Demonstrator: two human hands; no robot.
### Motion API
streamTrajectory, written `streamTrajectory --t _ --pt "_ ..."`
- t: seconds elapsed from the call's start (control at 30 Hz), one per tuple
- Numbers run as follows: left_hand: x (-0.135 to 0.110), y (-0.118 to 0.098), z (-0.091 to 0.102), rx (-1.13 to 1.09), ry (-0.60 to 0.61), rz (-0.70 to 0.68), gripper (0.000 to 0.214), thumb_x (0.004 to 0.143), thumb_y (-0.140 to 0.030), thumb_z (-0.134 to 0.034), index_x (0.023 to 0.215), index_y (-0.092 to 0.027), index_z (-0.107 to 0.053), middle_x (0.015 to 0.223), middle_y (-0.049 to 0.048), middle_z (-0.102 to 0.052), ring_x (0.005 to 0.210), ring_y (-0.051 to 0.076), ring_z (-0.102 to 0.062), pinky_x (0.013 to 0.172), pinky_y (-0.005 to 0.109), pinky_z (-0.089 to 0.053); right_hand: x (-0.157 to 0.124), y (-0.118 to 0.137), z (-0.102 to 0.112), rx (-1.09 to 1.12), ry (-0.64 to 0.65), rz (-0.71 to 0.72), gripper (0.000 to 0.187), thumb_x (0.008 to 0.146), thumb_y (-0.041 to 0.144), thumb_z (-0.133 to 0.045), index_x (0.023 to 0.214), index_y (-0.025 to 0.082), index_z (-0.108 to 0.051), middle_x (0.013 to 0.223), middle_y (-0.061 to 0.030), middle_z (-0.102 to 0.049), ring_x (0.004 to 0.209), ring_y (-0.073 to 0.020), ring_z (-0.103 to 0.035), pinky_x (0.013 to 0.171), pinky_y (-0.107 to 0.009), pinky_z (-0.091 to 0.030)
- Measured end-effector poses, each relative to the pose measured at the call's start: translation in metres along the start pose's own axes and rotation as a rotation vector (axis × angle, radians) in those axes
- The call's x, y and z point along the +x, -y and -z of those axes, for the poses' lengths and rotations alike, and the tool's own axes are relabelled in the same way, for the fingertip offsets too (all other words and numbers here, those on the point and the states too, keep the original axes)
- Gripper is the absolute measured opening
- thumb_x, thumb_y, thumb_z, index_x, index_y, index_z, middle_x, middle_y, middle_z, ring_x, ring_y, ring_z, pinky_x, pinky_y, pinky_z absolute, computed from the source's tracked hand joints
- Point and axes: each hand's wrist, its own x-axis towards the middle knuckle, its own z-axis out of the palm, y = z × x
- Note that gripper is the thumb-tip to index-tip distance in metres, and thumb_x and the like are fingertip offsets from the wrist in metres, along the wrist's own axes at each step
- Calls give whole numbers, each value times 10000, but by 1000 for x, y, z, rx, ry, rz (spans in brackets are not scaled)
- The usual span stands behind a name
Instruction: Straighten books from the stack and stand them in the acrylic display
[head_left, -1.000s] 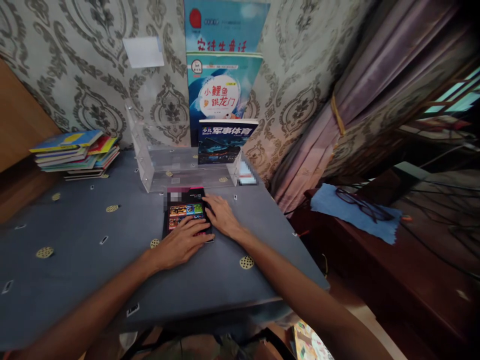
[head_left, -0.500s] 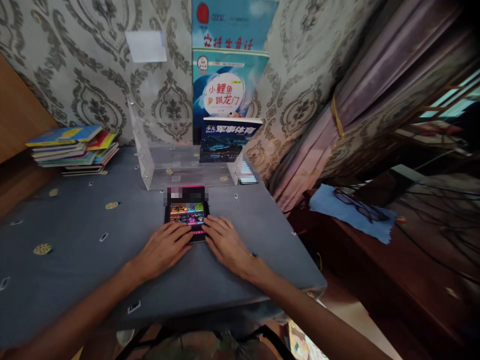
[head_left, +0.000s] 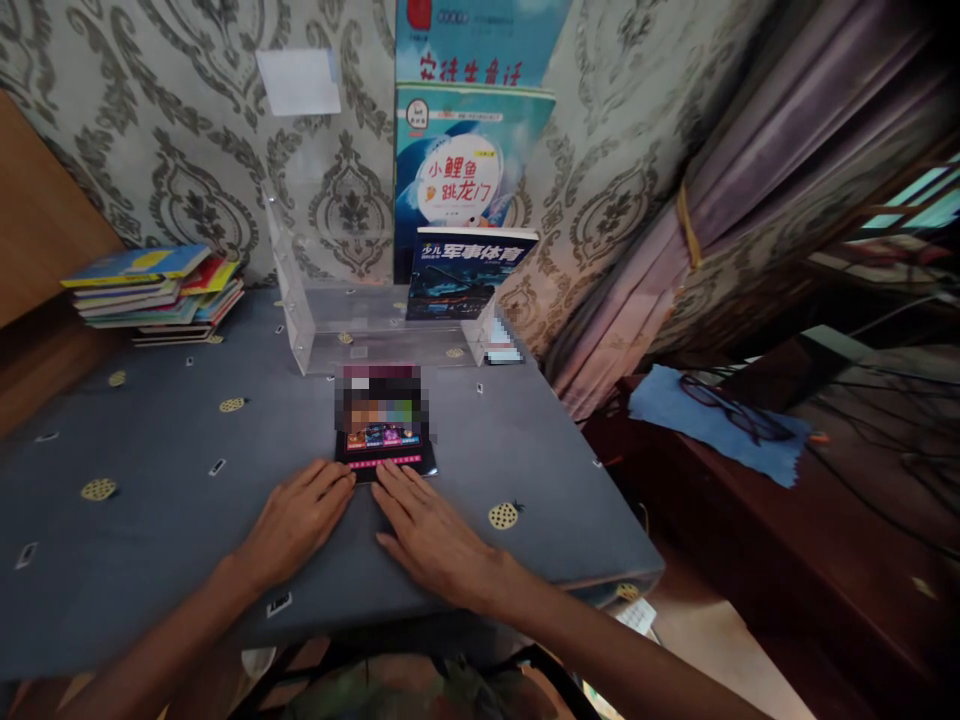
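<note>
A dark booklet with small colourful pictures and a pink strip [head_left: 386, 437] lies flat on the cloth-covered table [head_left: 225, 540]. My left hand [head_left: 304, 512] rests palm down, its fingertips at the booklet's near left corner. Stretched fingers of my right hand [head_left: 431, 528] lie on the near edge, beside the pink strip. Neither hand is closed round anything. Just behind the booklet stands a clear plastic book rack [head_left: 298, 325]. It bears a dark blue magazine [head_left: 450, 285] at its right, with a teal book [head_left: 457, 170] and a blue book [head_left: 480, 45] above. Part of the booklet's upper half is blurred.
A stack of books [head_left: 154, 295] sits at the back left. On the right, a lower dark red surface [head_left: 810, 560] holds a blue cloth [head_left: 720, 430], glasses [head_left: 739, 410] and tangled cables. A tied curtain [head_left: 652, 270] hangs behind the table's right side.
Both hands have drawn back toward me to the booklet's near edge. My right hand has also shifted left, off the booklet's right side. The view has turned slightly.
</note>
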Motion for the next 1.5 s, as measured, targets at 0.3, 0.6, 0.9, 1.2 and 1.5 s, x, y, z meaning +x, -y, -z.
streamTrajectory --t 0.3,0.6,0.9,1.2,1.5 --pt "4 -3 3 -5 -12 -5 252 1025 -247 -399 1057 -205 -646 1003 58 -687 917 202 -610 771 330 -535 -30 -14 11 -40 -60 -69 453 974 213 -480 1405 78 -510 1477 -211 -498 1450 -287 -381 1150 -520 -431" --pt "10 -3 6 -145 -10 41 233 1018 -244 -414 1043 -195 -641 1046 65 -666 965 203 -602 851 361 -526 -30 -21 12 -35 -119 -94 409 980 191 -456 1370 123 -558 1418 -185 -569 1399 -271 -464 1127 -529 -443" --pt "33 17 -2 -262 -8 142 247 1020 -325 -414 1101 -209 -615 1114 74 -634 1004 219 -578 898 408 -509 -1 -50 23 46 -92 -189 389 1012 272 -455 1363 148 -569 1420 -165 -574 1386 -263 -478 1139 -517 -405" --pt "70 52 -27 -212 -54 206 198 999 -316 -430 1065 -202 -578 1075 65 -605 993 227 -555 894 403 -487 58 -95 20 78 -88 -295 358 1013 277 -466 1313 135 -600 1425 -160 -572 1366 -261 -504 1110 -459 -428" --pt "98 82 -56 -112 -74 251 246 969 -270 -439 1141 -175 -587 1133 97 -610 1066 257 -546 965 433 -467 96 -131 15 98 -160 -397 339 973 180 -508 1278 106 -637 1367 -161 -621 1342 -234 -532 1148 -383 -392"
